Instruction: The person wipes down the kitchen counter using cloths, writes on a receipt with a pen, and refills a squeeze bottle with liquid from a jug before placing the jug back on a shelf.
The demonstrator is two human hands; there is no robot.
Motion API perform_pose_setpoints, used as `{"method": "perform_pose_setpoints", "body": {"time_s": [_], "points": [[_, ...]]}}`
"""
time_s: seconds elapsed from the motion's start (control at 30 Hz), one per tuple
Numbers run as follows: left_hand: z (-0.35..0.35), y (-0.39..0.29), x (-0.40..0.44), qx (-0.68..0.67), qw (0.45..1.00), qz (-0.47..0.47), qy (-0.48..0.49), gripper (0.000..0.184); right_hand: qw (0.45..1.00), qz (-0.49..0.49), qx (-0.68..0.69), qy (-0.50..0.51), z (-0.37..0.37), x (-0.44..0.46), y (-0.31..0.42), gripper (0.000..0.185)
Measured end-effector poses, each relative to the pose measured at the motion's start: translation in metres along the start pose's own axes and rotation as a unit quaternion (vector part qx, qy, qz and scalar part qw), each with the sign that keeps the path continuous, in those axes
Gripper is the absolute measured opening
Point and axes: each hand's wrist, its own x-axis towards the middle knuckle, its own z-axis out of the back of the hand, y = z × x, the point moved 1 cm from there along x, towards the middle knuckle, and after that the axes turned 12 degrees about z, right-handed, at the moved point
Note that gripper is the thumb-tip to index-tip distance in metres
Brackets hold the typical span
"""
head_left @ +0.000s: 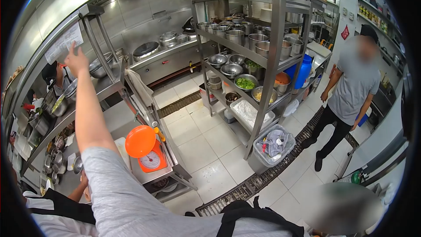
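My left hand point(77, 61) is raised at the upper left, at the end of my outstretched arm. Its fingers are apart, with one pointing up at a printed paper sheet point(66, 43) fixed to the metal shelf's edge. The fingertip overlaps the sheet; whether it touches I cannot tell. Nothing shows in this hand. My right hand is out of view. Below my forearm, an orange kitchen scale point(151, 160) with a round orange pan point(140, 141) stands on a steel counter.
A steel rack point(274, 39) holds pots, bowls and chopped greens point(245, 82). A lined bin point(272, 147) stands beside a floor drain point(245, 189). One person point(353, 79) stands at right; another person's forearm point(78, 192) shows lower left. A blurred head point(346, 208) is lower right.
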Motion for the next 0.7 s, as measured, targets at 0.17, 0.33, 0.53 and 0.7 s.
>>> {"method": "perform_pose_setpoints", "body": {"time_s": [0.17, 0.33, 0.53, 0.7], "points": [[0.038, -0.037, -0.016, -0.090, 0.993, -0.005, -0.070, 0.037, 1.000, -0.002, 0.019, 0.005, 0.001, 0.015, 0.028, 0.033], [0.037, -0.124, -0.144, -0.301, 0.949, -0.097, 0.006, 0.032, 0.999, 0.000, 0.048, 0.014, -0.005, 0.026, 0.044, 0.027], [0.122, -0.113, -0.600, -0.298, 0.619, 0.092, 0.721, 0.010, 0.992, -0.008, 0.126, 0.000, -0.029, 0.033, 0.057, 0.021], [0.384, -0.096, -0.860, -0.308, 0.160, -0.021, 0.938, 0.007, 0.902, -0.007, 0.407, -0.142, -0.013, 0.049, 0.135, 0.016]]}}
